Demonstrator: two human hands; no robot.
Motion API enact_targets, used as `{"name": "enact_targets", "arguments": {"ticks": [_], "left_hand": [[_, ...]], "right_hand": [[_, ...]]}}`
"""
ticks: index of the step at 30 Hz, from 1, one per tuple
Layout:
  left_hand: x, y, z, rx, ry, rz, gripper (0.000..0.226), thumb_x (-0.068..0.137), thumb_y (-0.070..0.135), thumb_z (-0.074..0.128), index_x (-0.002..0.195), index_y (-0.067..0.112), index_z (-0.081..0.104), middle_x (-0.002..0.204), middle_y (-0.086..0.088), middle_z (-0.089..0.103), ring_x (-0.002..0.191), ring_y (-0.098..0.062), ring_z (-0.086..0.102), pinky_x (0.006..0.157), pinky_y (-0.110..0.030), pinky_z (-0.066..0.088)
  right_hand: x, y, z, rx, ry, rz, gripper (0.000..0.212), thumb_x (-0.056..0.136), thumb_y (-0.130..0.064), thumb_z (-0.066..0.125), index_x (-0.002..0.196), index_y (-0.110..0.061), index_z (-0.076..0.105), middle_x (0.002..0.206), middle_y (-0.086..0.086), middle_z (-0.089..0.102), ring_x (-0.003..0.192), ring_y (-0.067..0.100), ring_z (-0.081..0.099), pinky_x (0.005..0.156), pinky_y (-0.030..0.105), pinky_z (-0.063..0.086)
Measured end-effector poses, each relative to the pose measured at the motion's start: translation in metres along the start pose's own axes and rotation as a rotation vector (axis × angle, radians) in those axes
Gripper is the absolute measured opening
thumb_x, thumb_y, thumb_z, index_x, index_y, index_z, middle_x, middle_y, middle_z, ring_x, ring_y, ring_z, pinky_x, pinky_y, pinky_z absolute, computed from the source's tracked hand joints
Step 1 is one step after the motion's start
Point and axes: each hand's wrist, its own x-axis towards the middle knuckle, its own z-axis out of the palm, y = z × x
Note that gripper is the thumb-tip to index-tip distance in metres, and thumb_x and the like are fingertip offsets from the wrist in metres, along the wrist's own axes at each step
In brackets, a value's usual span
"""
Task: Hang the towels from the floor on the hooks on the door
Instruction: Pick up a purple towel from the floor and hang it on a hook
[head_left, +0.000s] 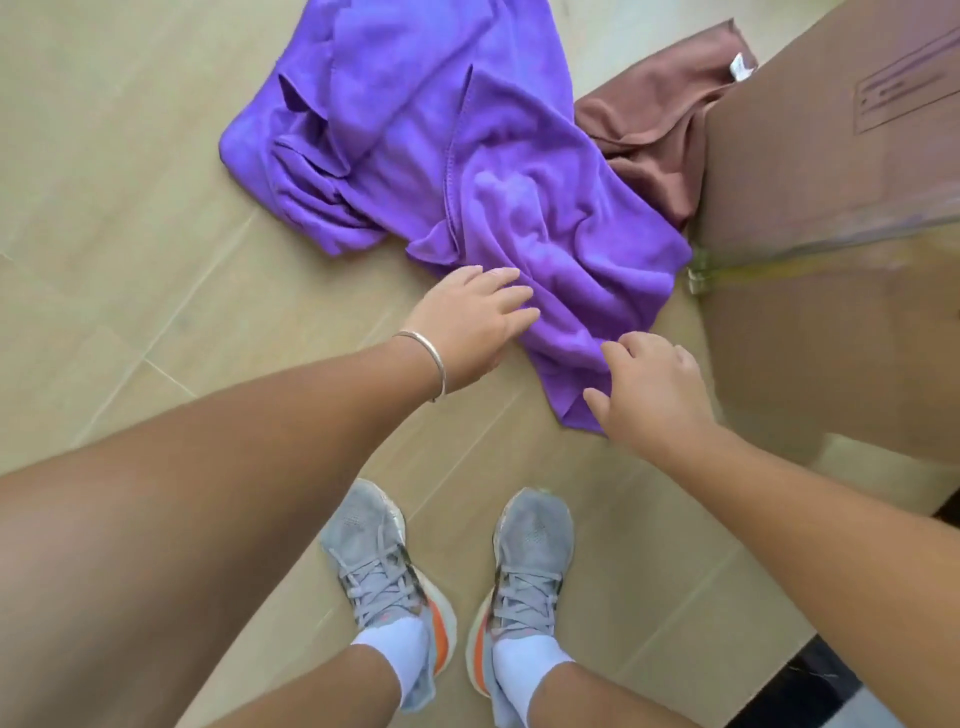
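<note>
A crumpled purple towel (441, 156) lies spread on the tiled floor in front of me. A brown towel (660, 124) with a white tag lies beyond it, partly under the purple one and against the door. My left hand (467, 322), with a bracelet at the wrist, reaches down with fingers spread and relaxed, its fingertips over the towel's near edge. My right hand (649, 384) hovers over the towel's nearest corner with loosely bent fingers, holding nothing. No hooks are in view.
A brown wooden door (831, 182) stands at the right with a metal stop or hinge (698, 273) at its bottom corner. My two feet in grey sneakers (447, 571) stand on the beige tiles just behind the towels.
</note>
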Motion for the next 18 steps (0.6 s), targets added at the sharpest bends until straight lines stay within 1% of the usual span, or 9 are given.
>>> {"name": "enact_targets", "arguments": {"ticks": [2,4,5,7,8,9,13,16,18], "left_hand": [[0.025,0.004,0.028,0.03,0.08,0.126,0.033,0.089,0.02,0.053,0.12,0.019,0.065,0.132,-0.003,0.058,0.132,-0.028,0.044,0.109,-0.044,0.033],[0.047,0.007,0.049,0.074,0.027,0.149,0.032,0.091,0.019,0.045,0.114,0.023,0.067,0.133,-0.001,0.057,0.136,-0.028,0.038,0.114,-0.045,0.022],[0.055,0.006,0.056,0.098,0.013,0.144,0.03,0.091,0.019,0.046,0.106,0.025,0.07,0.127,0.0,0.06,0.134,-0.027,0.041,0.114,-0.045,0.023],[0.064,0.002,0.059,0.139,0.025,0.185,0.02,0.085,0.019,0.057,0.084,0.029,0.075,0.102,0.006,0.07,0.118,-0.024,0.056,0.106,-0.041,0.038],[0.066,-0.001,0.058,0.134,0.036,0.212,0.017,0.083,0.021,0.062,0.077,0.03,0.075,0.093,0.009,0.071,0.111,-0.022,0.061,0.101,-0.039,0.043],[0.064,-0.004,0.055,0.108,0.052,0.216,0.016,0.082,0.023,0.063,0.076,0.03,0.075,0.09,0.01,0.071,0.109,-0.021,0.062,0.099,-0.038,0.044],[0.037,-0.014,0.014,-0.11,0.046,0.092,0.024,0.091,0.03,0.052,0.092,0.024,0.075,0.108,0.005,0.069,0.12,-0.024,0.052,0.103,-0.039,0.034],[0.002,-0.033,-0.042,-0.193,0.051,-0.022,0.026,0.092,0.036,0.053,0.098,0.023,0.074,0.109,0.006,0.067,0.115,-0.023,0.052,0.093,-0.04,0.035],[-0.026,-0.05,-0.087,-0.206,0.056,-0.106,0.027,0.092,0.038,0.052,0.102,0.024,0.073,0.11,0.006,0.065,0.109,-0.023,0.053,0.087,-0.038,0.035]], "right_hand": [[0.018,0.006,0.029,-0.004,0.008,0.027,0.04,0.088,-0.046,0.058,0.111,-0.014,0.056,0.111,0.003,0.052,0.112,0.023,0.046,0.101,0.039,0.035],[0.035,0.011,0.051,0.013,0.041,0.047,0.039,0.087,-0.046,0.061,0.109,-0.014,0.06,0.11,0.004,0.054,0.111,0.024,0.047,0.098,0.038,0.035],[0.043,0.012,0.059,0.035,0.059,0.052,0.037,0.087,-0.043,0.062,0.109,-0.013,0.063,0.111,0.004,0.056,0.111,0.025,0.048,0.096,0.037,0.035],[0.054,0.014,0.064,0.096,0.105,0.057,0.028,0.087,-0.034,0.063,0.105,-0.014,0.07,0.11,0.004,0.06,0.11,0.027,0.049,0.092,0.036,0.034],[0.057,0.014,0.062,0.116,0.126,0.058,0.025,0.087,-0.032,0.063,0.102,-0.015,0.072,0.109,0.003,0.062,0.109,0.027,0.05,0.09,0.036,0.035],[0.058,0.014,0.057,0.126,0.142,0.056,0.023,0.088,-0.03,0.062,0.1,-0.015,0.074,0.107,0.002,0.064,0.108,0.028,0.051,0.087,0.036,0.035],[0.039,0.005,0.007,0.159,0.195,-0.006,0.022,0.09,-0.03,0.06,0.096,-0.016,0.075,0.1,0.001,0.067,0.104,0.028,0.054,0.081,0.035,0.035],[0.018,-0.012,-0.058,0.184,0.25,-0.096,0.017,0.088,-0.024,0.064,0.091,-0.011,0.075,0.095,0.006,0.068,0.097,0.032,0.057,0.077,0.038,0.04],[0.007,-0.03,-0.11,0.163,0.296,-0.175,0.011,0.083,-0.013,0.066,0.085,-0.007,0.075,0.089,0.01,0.069,0.089,0.036,0.06,0.072,0.042,0.044]]}}
